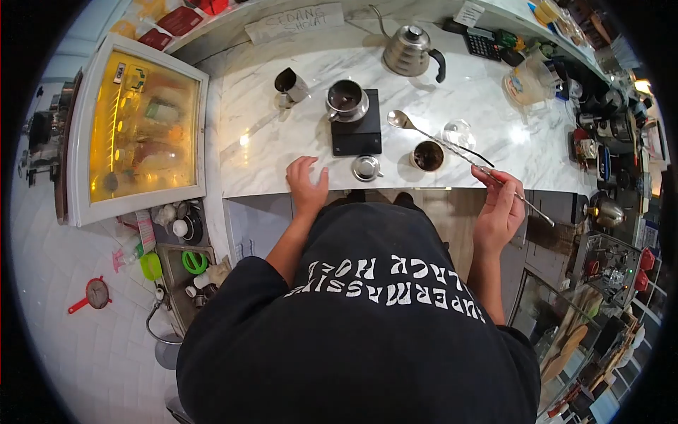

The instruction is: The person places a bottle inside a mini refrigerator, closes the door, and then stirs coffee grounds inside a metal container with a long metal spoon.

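My right hand (499, 201) grips the handle of a long bar spoon (438, 140) with a twisted shaft. Its bowl hangs up and to the left, over the counter. Below the shaft stands a small cup with dark brown contents (428, 156), and a clear glass (458, 133) is just behind it. At the counter's front edge rests my left hand (308, 185), fingers apart and holding nothing. Between the hands is a small metal lid or cup (367, 167). A metal cup or dripper (345, 97), dark inside, stands on a black scale (357, 140).
A steel gooseneck kettle (407, 54) and a metal pitcher (289, 86) stand farther back on the marble counter (254, 134). A plastic jug (528, 83) and a calculator (483, 45) are at the right. A lit glass-door fridge (145, 131) borders the left side.
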### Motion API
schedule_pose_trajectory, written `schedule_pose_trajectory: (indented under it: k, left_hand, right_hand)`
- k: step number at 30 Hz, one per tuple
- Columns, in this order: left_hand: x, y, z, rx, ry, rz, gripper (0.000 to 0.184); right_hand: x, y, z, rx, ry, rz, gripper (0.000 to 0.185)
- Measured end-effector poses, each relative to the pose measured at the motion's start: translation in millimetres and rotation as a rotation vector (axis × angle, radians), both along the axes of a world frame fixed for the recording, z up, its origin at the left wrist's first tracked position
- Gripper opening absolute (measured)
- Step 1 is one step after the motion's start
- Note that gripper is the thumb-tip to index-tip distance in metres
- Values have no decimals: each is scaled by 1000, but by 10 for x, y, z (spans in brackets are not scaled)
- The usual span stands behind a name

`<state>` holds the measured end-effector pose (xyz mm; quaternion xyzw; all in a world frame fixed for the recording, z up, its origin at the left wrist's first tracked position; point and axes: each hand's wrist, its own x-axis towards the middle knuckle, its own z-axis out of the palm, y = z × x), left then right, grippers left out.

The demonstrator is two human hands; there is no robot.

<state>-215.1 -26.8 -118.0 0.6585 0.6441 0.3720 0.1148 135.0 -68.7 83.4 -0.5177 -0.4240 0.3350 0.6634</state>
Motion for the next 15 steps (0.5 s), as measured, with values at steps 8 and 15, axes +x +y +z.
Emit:
schedule_pose_trajectory:
  k: [8,15]
  left_hand:
    - [1248,188,400,-131,-188,-368,72]
    - [1849,188,374,-242,-172,-409,109]
  right_hand:
    - [573,-289,-75,-146,-266,49,38]
    - [862,-266,-156,-161,-363,137,33]
